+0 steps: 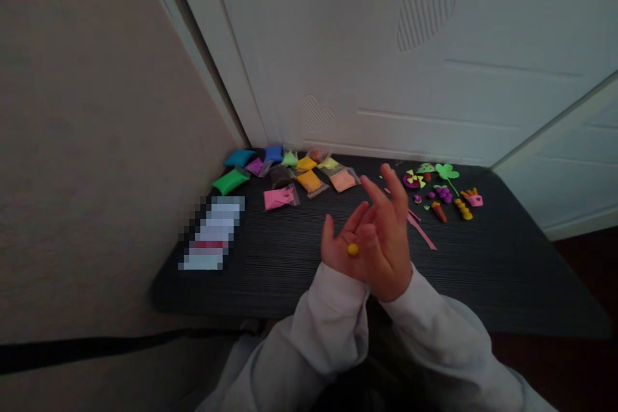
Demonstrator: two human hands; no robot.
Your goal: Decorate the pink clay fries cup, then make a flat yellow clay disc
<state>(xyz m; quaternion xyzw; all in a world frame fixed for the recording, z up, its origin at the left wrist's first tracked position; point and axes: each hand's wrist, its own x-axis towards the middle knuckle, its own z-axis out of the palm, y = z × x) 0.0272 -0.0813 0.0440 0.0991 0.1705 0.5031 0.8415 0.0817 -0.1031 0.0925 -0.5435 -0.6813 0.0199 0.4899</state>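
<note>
On the upturned palm of my left hand [340,248] rests a small yellow clay ball [353,249], carried there with the fingers stretched out. My right hand [390,251] is raised just beside it, fingers extended and slightly bent, and it partly covers the left palm and fingers. I see nothing in the right hand. Both hands are above the dark table. Thin pink clay strips [421,232] lie right of the right hand.
Bags of coloured clay, including a pink bag [279,198] and a green bag [230,181], lie along the back left. Small clay models, among them a green flower [447,171] and a pink fries cup [473,197], stand at right. A blurred rectangle [215,232] lies at left.
</note>
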